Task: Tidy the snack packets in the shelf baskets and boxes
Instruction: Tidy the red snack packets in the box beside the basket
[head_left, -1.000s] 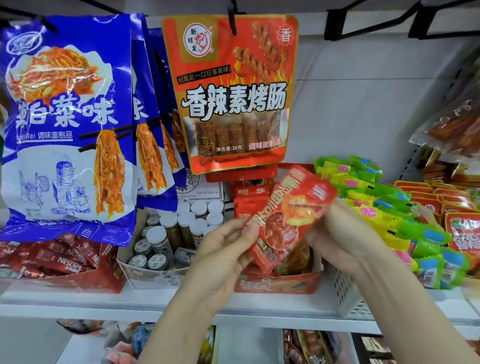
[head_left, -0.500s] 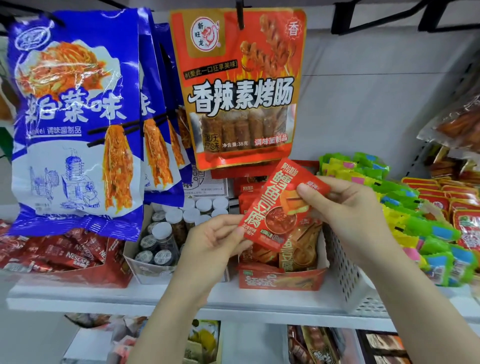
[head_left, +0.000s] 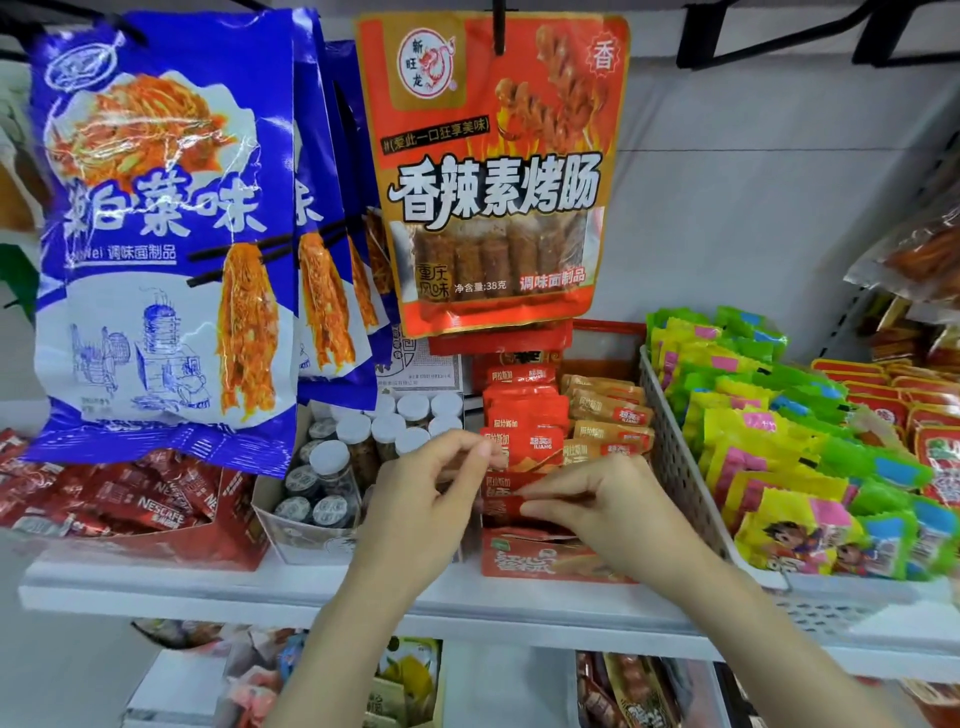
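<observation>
White shelf (head_left: 156, 587) boards carry a red box (head_left: 545, 558) of snack packets between a carton of small jars (head_left: 343, 467) and a white basket (head_left: 675, 467) of green and yellow packets. Both hands sit at the box's front row: the right hand (head_left: 618, 514) pinches a red packet (head_left: 506, 501) standing in the box, thumb and fingers closed on its top edge. The left hand (head_left: 426, 499) has its fingers curled at the packet's left edge, touching it.
</observation>
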